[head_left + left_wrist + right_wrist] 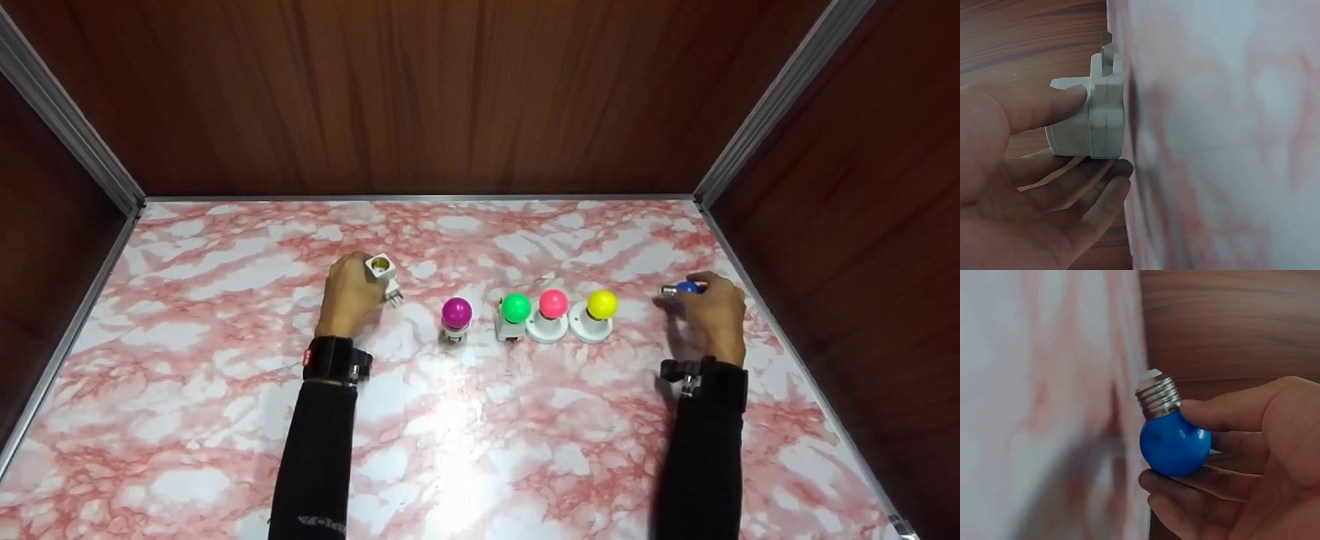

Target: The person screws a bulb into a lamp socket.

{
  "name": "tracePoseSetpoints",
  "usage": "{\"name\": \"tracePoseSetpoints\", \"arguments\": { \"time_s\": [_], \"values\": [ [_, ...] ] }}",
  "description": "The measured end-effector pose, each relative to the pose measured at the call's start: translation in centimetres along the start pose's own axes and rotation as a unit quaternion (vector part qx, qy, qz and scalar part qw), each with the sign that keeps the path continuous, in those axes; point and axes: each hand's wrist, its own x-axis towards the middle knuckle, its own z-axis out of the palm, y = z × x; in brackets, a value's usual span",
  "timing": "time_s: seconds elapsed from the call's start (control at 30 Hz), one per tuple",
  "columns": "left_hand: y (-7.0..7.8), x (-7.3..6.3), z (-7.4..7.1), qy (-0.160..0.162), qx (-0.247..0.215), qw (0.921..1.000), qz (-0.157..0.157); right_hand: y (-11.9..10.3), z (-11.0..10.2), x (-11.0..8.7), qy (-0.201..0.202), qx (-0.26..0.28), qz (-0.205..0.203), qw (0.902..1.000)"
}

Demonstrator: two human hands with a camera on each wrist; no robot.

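Note:
At the left of the head view, my left hand [351,294] pinches a white plug-in lamp socket [382,268]. Its round brass-coloured opening faces up and its metal prongs point to the right. The left wrist view shows the thumb on one side of the socket [1086,124] and the fingers beneath it. Over on the right, my right hand [716,311] holds a blue light bulb [687,287] with its screw base pointing left. Close up in the right wrist view, thumb and fingers grip the blue bulb [1174,444], its silver thread bare.
Between the hands stand a purple bulb [457,313] and a green bulb [516,308] in plug-in sockets. A pink bulb [553,304] and a yellow bulb [601,304] sit in round white bases. Brown wood-grain panels [420,97] enclose the marbled table [405,450] at back and sides.

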Motion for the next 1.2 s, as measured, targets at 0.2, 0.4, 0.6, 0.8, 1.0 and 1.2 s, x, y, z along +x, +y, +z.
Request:
{"name": "tracePoseSetpoints", "arguments": {
  "time_s": [0.2, 0.4, 0.6, 0.8, 1.0, 1.2],
  "values": [
    [1.6, -1.1, -1.7, 0.029, -0.032, 0.9988, 0.021, -3.6, -0.6, -1.2, 0.069, 0.025, -0.056, 0.9957],
    [4.0, -2.8, -3.5, 0.070, -0.085, 0.9928, 0.049, -7.6, -1.3, -3.9, 0.152, 0.069, -0.116, 0.9791],
    [6.3, -4.4, -4.5, 0.107, -0.131, 0.9812, 0.094, -10.5, -1.4, -7.0, 0.210, 0.139, -0.209, 0.9448],
    [7.4, -5.4, -4.2, 0.078, -0.201, 0.9703, 0.111, -12.9, 0.2, -9.1, 0.157, 0.268, -0.292, 0.9047],
    [8.1, -5.7, -3.0, -0.015, -0.331, 0.9385, 0.097, -15.1, 3.3, -9.6, 0.073, 0.337, -0.327, 0.8800],
    [8.2, -5.4, -1.7, -0.086, -0.433, 0.8957, 0.049, -16.7, 6.9, -9.8, -0.003, 0.345, -0.315, 0.8840]
  ]
}}
